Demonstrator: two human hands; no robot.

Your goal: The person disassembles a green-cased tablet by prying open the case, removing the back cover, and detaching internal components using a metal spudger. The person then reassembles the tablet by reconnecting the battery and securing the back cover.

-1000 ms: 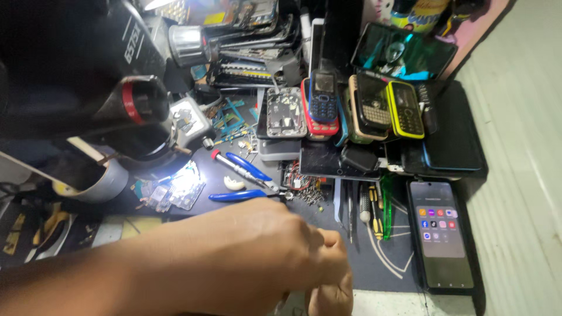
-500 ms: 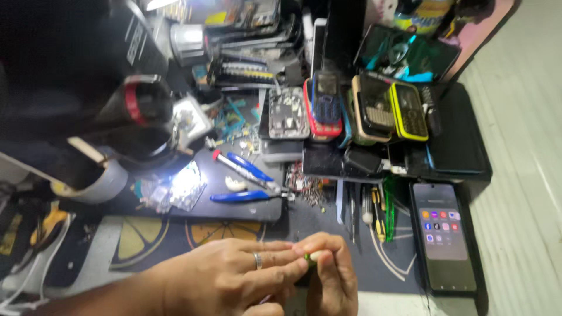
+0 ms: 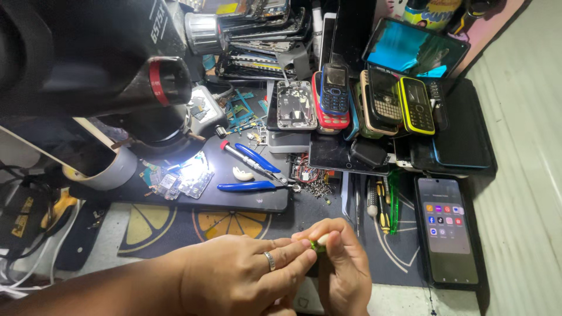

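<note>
Fingers point(image 3: 295, 253) of the left hand point(image 3: 234, 281) and right hand point(image 3: 342, 266) pinch a small green part point(image 3: 319, 246) between them, both closed on it, over the near edge of the surface point(image 3: 404, 266). Step looks like fine handling of that part. Next move likely needs a steady grip; blue-handled pliers point(image 3: 257, 175) and lit smartphone point(image 3: 448, 231) lie near.

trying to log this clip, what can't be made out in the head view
- Small green and pale thing: mostly covered by the left hand and right hand, so its kind cannot be told.
- Both hands: lower parts cut off by the bottom edge.
- Circuit board under the microscope: washed out by lamp glare.
- Screws beside the blue-handled pliers: too small to count.
</note>
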